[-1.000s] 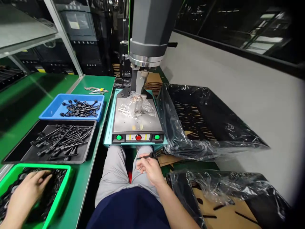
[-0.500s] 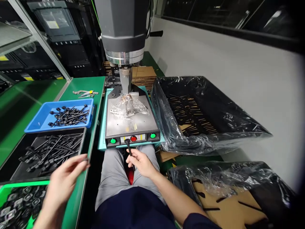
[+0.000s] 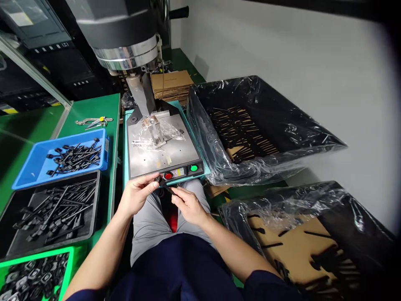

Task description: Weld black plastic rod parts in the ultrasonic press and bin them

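- Left hand (image 3: 136, 195) and right hand (image 3: 187, 205) meet over the lap, just below the front edge of the press.
- Between them is a small black plastic pin (image 3: 163, 183) with a knobbed head and thin shaft, held in the air and tilted, head up-left.
- Left thumb and forefinger pinch the head end. The other left fingers are curled in.
- Right fingertips are pressed together on the lower shaft end, with the palm facing down.
- The pin sits right in front of the red round button (image 3: 168, 175) on the control strip. The green round button (image 3: 194, 168) is to its right.
- Grey metal base plate (image 3: 147, 161) carries a crumpled clear plastic bag (image 3: 169, 133) under the steel-ringed press head (image 3: 125, 50).
- On the green bench to the left, a blue plastic tray (image 3: 31, 169) and a black flat tray (image 3: 84, 225) both hold loose black pins.
- A green bin (image 3: 70, 267) at bottom left holds small square black parts.
- To the right is a black crate lined with plastic film (image 3: 219, 96), well apart from the hands.
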`<state>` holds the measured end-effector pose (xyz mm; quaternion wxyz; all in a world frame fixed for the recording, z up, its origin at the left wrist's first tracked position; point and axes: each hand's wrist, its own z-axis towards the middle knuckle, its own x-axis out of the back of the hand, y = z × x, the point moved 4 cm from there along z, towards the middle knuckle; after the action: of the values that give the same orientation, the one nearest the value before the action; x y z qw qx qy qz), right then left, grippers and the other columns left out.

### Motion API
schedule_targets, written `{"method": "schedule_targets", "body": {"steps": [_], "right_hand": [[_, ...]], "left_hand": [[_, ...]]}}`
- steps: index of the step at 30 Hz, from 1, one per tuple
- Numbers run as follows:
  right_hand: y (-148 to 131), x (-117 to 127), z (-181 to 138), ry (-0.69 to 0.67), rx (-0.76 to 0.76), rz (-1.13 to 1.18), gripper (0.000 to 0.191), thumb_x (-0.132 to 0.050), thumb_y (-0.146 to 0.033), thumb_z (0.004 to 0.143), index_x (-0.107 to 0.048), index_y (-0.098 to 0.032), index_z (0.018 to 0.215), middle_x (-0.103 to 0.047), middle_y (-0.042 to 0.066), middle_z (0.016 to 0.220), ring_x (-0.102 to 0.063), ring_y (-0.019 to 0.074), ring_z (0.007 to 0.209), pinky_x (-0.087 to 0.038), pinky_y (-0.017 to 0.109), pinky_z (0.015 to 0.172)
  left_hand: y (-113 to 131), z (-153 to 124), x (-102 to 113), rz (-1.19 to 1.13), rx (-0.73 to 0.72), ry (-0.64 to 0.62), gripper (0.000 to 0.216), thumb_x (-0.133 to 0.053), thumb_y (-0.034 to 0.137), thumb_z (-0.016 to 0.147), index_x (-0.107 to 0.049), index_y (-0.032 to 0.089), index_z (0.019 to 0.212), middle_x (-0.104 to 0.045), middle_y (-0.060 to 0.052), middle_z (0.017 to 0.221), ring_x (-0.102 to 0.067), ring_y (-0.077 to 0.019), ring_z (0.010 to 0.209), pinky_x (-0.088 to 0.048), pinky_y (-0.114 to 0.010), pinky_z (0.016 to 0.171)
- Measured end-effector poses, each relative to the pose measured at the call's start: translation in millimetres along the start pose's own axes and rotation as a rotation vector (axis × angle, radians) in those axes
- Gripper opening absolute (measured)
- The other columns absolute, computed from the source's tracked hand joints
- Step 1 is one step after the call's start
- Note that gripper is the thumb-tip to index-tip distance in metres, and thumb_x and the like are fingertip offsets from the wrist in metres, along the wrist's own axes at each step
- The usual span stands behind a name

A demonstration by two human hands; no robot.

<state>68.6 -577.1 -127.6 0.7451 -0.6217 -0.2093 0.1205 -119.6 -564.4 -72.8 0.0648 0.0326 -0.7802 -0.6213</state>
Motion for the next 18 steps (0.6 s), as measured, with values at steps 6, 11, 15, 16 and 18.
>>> {"method": "schedule_targets", "body": {"steps": [6,11,15,16,18], "right_hand": [[-6,1,10,-0.081,0.021,-0.023,0.036,-0.045,-0.031,0.098,-0.063,-0.02,0.126,-0.06,0.006,0.089,-0.056,0.0179,0.081,-0.048,0.034,0.077],[6,-22,11,-0.274,-0.307,0.47,0.04,-0.054,-0.045,0.092,-0.064,-0.019,0.12,-0.05,-0.002,0.074,-0.032,0.0058,0.05,-0.026,0.021,0.044],[7,-36,9,-0.185,-0.326,0.453,0.043,-0.052,-0.046,0.093,-0.062,-0.019,0.125,-0.051,-0.001,0.075,-0.032,0.006,0.049,-0.028,0.022,0.044],[4,-35,10,-0.119,-0.252,0.336,0.041,-0.05,-0.043,0.094,-0.063,-0.019,0.124,-0.053,0.001,0.078,-0.04,0.0082,0.054,-0.036,0.024,0.049],[-4,-32,10,0.008,-0.098,0.092,0.039,-0.046,-0.035,0.096,-0.064,-0.017,0.126,-0.058,0.005,0.085,-0.053,0.0144,0.072,-0.047,0.03,0.067]], "left_hand": [[-13,1,8,-0.17,0.126,-0.083,0.037,-0.088,0.031,0.063,-0.078,0.016,0.095,-0.076,-0.012,0.1,-0.071,-0.0236,0.088,-0.063,-0.033,0.074],[-23,2,11,-0.391,0.178,-0.099,0.035,-0.088,0.027,0.062,-0.077,0.017,0.094,-0.074,-0.012,0.107,-0.072,-0.0238,0.092,-0.062,-0.027,0.069],[-31,3,9,-0.489,0.17,-0.024,0.035,-0.09,0.027,0.06,-0.077,0.018,0.091,-0.075,-0.011,0.106,-0.072,-0.0237,0.094,-0.061,-0.024,0.067],[-34,3,8,-0.509,0.163,0.001,0.034,-0.09,0.027,0.06,-0.077,0.018,0.091,-0.075,-0.011,0.107,-0.072,-0.0236,0.093,-0.061,-0.024,0.067],[-38,4,7,-0.537,0.139,0.037,0.033,-0.089,0.026,0.062,-0.077,0.018,0.091,-0.074,-0.011,0.109,-0.072,-0.0237,0.093,-0.061,-0.025,0.067]]}}
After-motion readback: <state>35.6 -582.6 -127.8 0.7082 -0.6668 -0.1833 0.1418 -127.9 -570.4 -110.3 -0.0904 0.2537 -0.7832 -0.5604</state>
